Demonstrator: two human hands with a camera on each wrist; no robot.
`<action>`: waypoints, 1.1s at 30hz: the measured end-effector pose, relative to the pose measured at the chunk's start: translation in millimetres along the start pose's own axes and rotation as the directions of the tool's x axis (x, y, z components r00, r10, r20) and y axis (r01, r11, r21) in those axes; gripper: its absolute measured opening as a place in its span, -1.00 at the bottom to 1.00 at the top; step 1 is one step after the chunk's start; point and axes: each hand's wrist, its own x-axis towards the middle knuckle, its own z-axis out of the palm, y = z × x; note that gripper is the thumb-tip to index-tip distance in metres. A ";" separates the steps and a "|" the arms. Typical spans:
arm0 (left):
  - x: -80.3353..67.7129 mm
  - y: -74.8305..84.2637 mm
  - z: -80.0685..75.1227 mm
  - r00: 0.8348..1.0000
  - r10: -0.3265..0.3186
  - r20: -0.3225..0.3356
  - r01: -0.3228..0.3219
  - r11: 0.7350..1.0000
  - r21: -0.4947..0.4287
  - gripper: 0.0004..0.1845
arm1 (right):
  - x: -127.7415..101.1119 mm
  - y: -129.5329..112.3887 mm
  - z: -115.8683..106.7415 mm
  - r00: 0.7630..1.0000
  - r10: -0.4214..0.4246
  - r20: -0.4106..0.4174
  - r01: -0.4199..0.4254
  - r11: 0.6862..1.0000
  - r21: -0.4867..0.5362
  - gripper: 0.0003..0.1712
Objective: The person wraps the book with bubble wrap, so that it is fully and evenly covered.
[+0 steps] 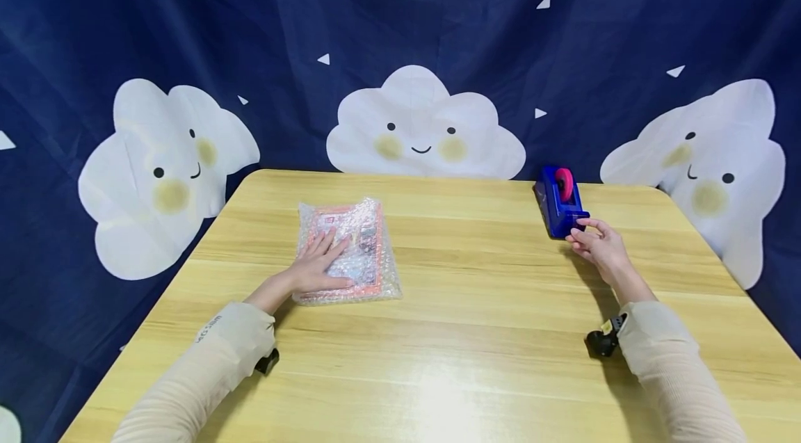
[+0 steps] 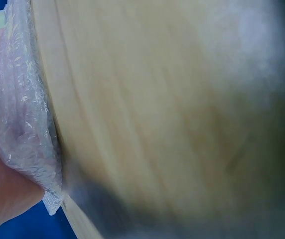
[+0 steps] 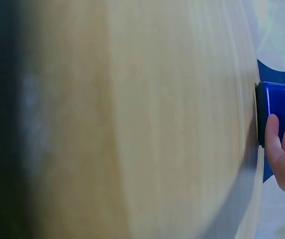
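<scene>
Two hands engaged: left hand (image 1: 322,263) pressed flat on bubble-wrapped package (image 1: 369,248), long axis running away from person; right hand (image 1: 599,243) grasps tape dispenser (image 1: 559,201). Package contents indistinct.

A light wooden table (image 1: 475,332) stands before a dark blue cloth backdrop printed with smiling white clouds (image 1: 425,126). The left hand (image 1: 322,263) lies flat, fingers straight, on a flat package wrapped in clear bubble wrap with an orange-pink border inside (image 1: 369,248). Well apart, near the far right edge, the right hand (image 1: 599,243) touches the near end of a blue tape dispenser holding a pink roll (image 1: 559,201).
</scene>
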 end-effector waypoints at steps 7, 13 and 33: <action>-0.7 0.7 -0.4 1.000 0.003 -0.004 -0.003 1.000 0.002 -0.02 | -1.3 1.9 1.4 1.000 -0.004 0.001 0.004 1.000 -0.005 -0.78; -0.8 1.0 -0.3 1.000 -0.001 0.003 0.001 1.000 -0.004 -0.02 | -3.4 3.0 5.3 0.999 -0.003 -0.037 0.002 0.999 -0.034 -0.77; -0.7 1.1 -0.9 1.000 0.002 0.000 -0.002 1.000 -0.020 -0.02 | -4.0 2.6 3.6 0.999 -0.035 -0.006 0.035 0.999 -0.002 -0.80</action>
